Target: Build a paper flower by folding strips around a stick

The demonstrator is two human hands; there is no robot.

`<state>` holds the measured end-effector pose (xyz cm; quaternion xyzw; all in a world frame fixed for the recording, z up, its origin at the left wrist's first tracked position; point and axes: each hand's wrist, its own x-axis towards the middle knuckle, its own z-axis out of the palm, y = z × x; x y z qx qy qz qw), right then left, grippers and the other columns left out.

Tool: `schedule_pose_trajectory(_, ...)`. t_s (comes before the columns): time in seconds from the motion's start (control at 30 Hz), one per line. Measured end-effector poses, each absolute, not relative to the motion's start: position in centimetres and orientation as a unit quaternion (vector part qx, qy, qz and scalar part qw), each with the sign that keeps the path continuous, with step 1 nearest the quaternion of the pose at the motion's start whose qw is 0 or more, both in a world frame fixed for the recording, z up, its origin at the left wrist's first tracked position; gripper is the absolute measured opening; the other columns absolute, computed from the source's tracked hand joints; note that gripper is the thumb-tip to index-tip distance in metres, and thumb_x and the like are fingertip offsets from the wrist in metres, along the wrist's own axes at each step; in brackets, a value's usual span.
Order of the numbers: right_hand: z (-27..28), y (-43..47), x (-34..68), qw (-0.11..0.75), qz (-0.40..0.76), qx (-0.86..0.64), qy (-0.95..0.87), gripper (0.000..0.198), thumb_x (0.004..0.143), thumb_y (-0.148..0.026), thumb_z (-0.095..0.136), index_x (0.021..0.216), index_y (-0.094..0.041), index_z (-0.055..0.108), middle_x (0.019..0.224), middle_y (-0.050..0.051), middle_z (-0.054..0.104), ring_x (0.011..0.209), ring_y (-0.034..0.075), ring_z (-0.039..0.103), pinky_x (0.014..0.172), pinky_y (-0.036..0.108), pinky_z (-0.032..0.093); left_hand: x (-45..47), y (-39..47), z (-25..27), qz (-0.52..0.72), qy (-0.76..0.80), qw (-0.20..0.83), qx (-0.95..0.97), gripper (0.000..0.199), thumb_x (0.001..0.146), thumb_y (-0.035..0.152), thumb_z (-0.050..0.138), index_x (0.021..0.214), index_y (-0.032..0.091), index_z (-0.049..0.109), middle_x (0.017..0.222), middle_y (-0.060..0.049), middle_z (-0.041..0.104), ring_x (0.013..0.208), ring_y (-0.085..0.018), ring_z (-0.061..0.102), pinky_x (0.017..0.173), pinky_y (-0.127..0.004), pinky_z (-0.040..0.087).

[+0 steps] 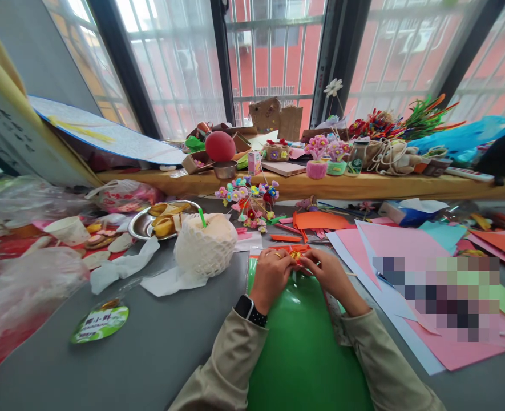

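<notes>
Both hands meet over the far end of a glossy green sheet [307, 348]. My left hand [271, 274], with a watch at the wrist and a ring, pinches a small orange and yellow piece [295, 256], which looks like folded paper. My right hand [327, 274] closes on the same piece from the other side. The fingers cover much of it, so its exact shape is hidden. Orange strips [286, 238] and a larger orange paper sheet [322, 221] lie just beyond the hands.
Left of the hands stands a coconut in white netting [205, 245] with a green straw, beside a metal bowl [138, 228] of peels. Pink paper sheets [406, 242] spread out at the right. Behind are small bead-like flowers [252, 200] and a cluttered window ledge [278, 186].
</notes>
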<state>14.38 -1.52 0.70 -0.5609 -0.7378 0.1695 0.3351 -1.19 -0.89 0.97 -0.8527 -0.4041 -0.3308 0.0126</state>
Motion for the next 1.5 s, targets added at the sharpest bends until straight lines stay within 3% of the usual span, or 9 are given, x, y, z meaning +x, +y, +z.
schedule_pose_trajectory(0.33,0.0,-1.4,14.6,0.258,0.144,-0.664,-0.687,0.036,0.071,-0.051,0.045,0.056,-0.018,0.044,0.052,-0.001,0.053,0.049,0.013,0.047,0.045,0.022,0.026,-0.9,-0.9,0.6,-0.299,-0.409,0.014,-0.862,0.011,0.075,0.026,0.050,0.073,0.020,0.059,0.076,-0.001,0.059,0.076,-0.015,0.053,0.080,-0.034,0.034)
schedule_pose_trajectory(0.7,-0.2,-1.7,15.1,0.225,0.137,-0.671,-0.693,0.042,0.070,-0.057,0.041,0.056,-0.018,0.047,0.053,0.001,0.055,0.048,0.013,0.046,0.043,0.022,0.025,-0.7,-1.0,0.3,-0.304,-0.382,0.035,-0.872,0.012,0.077,0.022,0.048,0.071,0.019,0.057,0.077,-0.001,0.060,0.076,-0.013,0.053,0.082,-0.035,0.032)
schedule_pose_trajectory(0.9,0.1,-1.5,15.3,0.183,0.190,-0.630,-0.730,0.049,0.075,-0.053,0.035,0.047,-0.016,0.052,0.047,0.001,0.053,0.045,0.012,0.045,0.041,0.022,0.021,-0.7,-1.0,0.4,-0.304,-0.375,0.032,-0.876,0.010,0.076,0.019,0.049,0.070,0.019,0.057,0.079,-0.001,0.061,0.076,-0.013,0.054,0.083,-0.035,0.032)
schedule_pose_trajectory(1.23,0.4,-1.6,15.4,0.192,0.241,-0.615,-0.726,0.048,0.074,-0.052,0.040,0.052,-0.015,0.062,0.048,0.002,0.057,0.046,0.012,0.048,0.043,0.021,0.025,-0.8,-0.8,0.1,-0.307,-0.381,0.013,-0.872,0.005,0.073,0.021,0.053,0.072,0.019,0.058,0.078,-0.001,0.060,0.077,-0.014,0.054,0.083,-0.036,0.033)
schedule_pose_trajectory(1.5,0.7,-1.6,15.6,0.204,0.206,-0.617,-0.732,0.045,0.073,-0.050,0.043,0.053,-0.016,0.063,0.049,0.001,0.058,0.049,0.013,0.049,0.044,0.022,0.025,-0.9,-0.9,0.6,-0.311,-0.383,0.003,-0.870,0.008,0.074,0.026,0.052,0.073,0.020,0.057,0.076,0.000,0.060,0.077,-0.014,0.054,0.090,-0.040,0.028)
